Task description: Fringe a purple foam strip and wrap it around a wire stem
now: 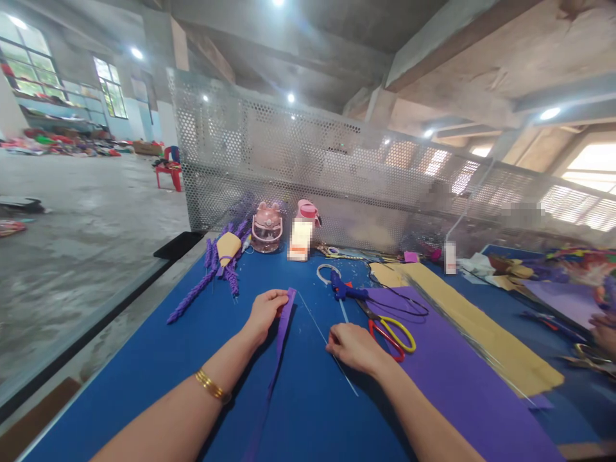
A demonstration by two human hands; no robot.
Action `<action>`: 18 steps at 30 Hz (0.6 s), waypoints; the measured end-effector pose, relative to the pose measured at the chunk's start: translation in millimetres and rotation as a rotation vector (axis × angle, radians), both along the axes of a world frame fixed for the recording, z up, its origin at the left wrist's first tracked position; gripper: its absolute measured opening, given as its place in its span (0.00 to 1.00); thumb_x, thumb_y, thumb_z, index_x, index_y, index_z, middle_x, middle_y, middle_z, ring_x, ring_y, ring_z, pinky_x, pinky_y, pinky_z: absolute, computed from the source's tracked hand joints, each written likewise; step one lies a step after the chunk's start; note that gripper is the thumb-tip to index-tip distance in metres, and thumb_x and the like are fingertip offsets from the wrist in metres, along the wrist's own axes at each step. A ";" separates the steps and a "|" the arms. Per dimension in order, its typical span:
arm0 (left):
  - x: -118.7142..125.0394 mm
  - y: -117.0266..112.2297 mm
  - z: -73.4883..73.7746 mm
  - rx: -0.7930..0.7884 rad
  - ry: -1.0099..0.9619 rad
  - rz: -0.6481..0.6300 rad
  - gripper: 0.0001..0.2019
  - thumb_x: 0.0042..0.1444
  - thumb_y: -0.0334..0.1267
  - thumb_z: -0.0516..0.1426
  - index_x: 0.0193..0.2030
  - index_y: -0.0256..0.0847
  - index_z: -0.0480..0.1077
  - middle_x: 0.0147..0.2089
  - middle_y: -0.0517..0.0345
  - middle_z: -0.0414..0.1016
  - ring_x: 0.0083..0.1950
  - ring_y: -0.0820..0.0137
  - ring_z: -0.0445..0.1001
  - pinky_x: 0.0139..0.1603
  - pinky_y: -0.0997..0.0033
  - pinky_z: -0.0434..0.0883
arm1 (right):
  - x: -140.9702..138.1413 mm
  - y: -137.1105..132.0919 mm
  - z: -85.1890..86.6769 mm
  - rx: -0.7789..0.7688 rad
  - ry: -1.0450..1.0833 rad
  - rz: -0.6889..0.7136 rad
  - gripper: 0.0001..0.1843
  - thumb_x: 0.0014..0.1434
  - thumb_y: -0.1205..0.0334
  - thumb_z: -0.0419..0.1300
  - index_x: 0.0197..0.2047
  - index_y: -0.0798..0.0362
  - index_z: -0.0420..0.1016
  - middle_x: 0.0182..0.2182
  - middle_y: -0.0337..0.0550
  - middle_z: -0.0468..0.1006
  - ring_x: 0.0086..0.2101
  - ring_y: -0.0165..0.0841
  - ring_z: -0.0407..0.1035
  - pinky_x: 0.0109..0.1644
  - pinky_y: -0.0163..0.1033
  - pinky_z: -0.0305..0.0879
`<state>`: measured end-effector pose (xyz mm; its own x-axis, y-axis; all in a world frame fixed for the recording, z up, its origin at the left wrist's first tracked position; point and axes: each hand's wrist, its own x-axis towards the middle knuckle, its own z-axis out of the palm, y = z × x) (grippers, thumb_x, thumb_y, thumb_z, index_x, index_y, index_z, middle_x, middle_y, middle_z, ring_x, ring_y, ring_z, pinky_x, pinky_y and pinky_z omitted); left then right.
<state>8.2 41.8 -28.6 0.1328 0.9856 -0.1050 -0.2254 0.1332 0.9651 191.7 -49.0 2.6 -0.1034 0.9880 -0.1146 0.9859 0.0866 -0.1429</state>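
Observation:
My left hand (266,316) pinches the upper end of a long purple strip (283,327), which trails down over the blue table toward me. My right hand (353,346) is closed on a thin straight wire (315,317) that slants across the table, its tip close to the strip's top end. Just beyond the right hand lies a blue glue gun (346,290) with a black cord. Beside it are scissors (392,337) with one red and one yellow handle loop, resting on a purple sheet (433,385).
Purple braided pieces with a yellow wrap (228,249) lie at the left. A pink clear bottle (267,230) stands by the perforated metal screen (289,147). Yellow sheets (481,333) and thin wires are at right. A co-worker's hand (604,333) shows at the right edge.

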 end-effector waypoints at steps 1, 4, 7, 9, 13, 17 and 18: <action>-0.2 0.0 0.1 0.001 0.001 0.002 0.08 0.35 0.35 0.60 0.26 0.35 0.73 0.18 0.63 0.70 0.18 0.78 0.62 0.21 0.78 0.57 | -1.3 0.5 0.3 -0.002 -0.015 -0.003 0.06 0.51 0.64 0.55 0.27 0.52 0.72 0.28 0.41 0.77 0.31 0.33 0.69 0.26 0.32 0.46; -0.7 0.3 0.3 0.007 0.000 0.011 0.08 0.35 0.35 0.60 0.26 0.35 0.73 0.18 0.62 0.70 0.19 0.78 0.63 0.22 0.77 0.58 | -4.4 0.8 -1.1 -0.013 -0.053 -0.024 0.07 0.50 0.66 0.54 0.27 0.52 0.73 0.29 0.43 0.77 0.31 0.34 0.70 0.25 0.33 0.47; -1.0 0.8 0.6 0.015 -0.002 0.023 0.08 0.35 0.35 0.60 0.26 0.35 0.73 0.18 0.62 0.69 0.18 0.78 0.63 0.21 0.77 0.58 | -6.5 0.0 -2.4 -0.019 -0.087 -0.052 0.07 0.49 0.66 0.54 0.28 0.52 0.74 0.30 0.44 0.78 0.31 0.35 0.71 0.25 0.33 0.49; -1.0 0.9 0.8 0.023 -0.003 0.026 0.08 0.36 0.35 0.60 0.26 0.35 0.73 0.17 0.62 0.69 0.18 0.78 0.62 0.21 0.78 0.58 | -9.0 -0.4 -1.0 -0.012 -0.119 -0.073 0.08 0.48 0.66 0.53 0.29 0.52 0.74 0.31 0.46 0.79 0.32 0.37 0.72 0.26 0.33 0.51; -1.3 0.8 1.4 0.038 -0.004 0.027 0.07 0.36 0.35 0.60 0.26 0.35 0.73 0.18 0.62 0.70 0.18 0.78 0.62 0.21 0.78 0.57 | -19.1 2.5 6.2 -0.011 -0.199 -0.083 0.10 0.45 0.67 0.55 0.31 0.55 0.76 0.32 0.53 0.79 0.33 0.42 0.73 0.27 0.35 0.57; -2.5 1.1 2.2 0.043 -0.004 0.031 0.08 0.37 0.35 0.60 0.26 0.35 0.73 0.18 0.62 0.70 0.18 0.78 0.62 0.21 0.78 0.57 | -28.9 9.3 7.9 -0.021 -0.259 -0.078 0.13 0.41 0.68 0.58 0.33 0.57 0.77 0.33 0.57 0.78 0.34 0.45 0.73 0.30 0.37 0.62; -2.8 1.2 2.5 0.044 -0.004 0.032 0.08 0.37 0.35 0.60 0.26 0.35 0.73 0.18 0.62 0.70 0.18 0.78 0.62 0.21 0.78 0.57 | -30.1 10.6 6.8 -0.019 -0.269 -0.079 0.14 0.41 0.69 0.58 0.33 0.57 0.77 0.33 0.57 0.78 0.34 0.45 0.73 0.31 0.38 0.63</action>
<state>5.4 43.0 -26.1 0.1010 0.9930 -0.0610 -0.2328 0.0832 0.9690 161.6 -38.4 9.5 0.0106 0.9892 -0.1462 0.9922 0.0078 0.1242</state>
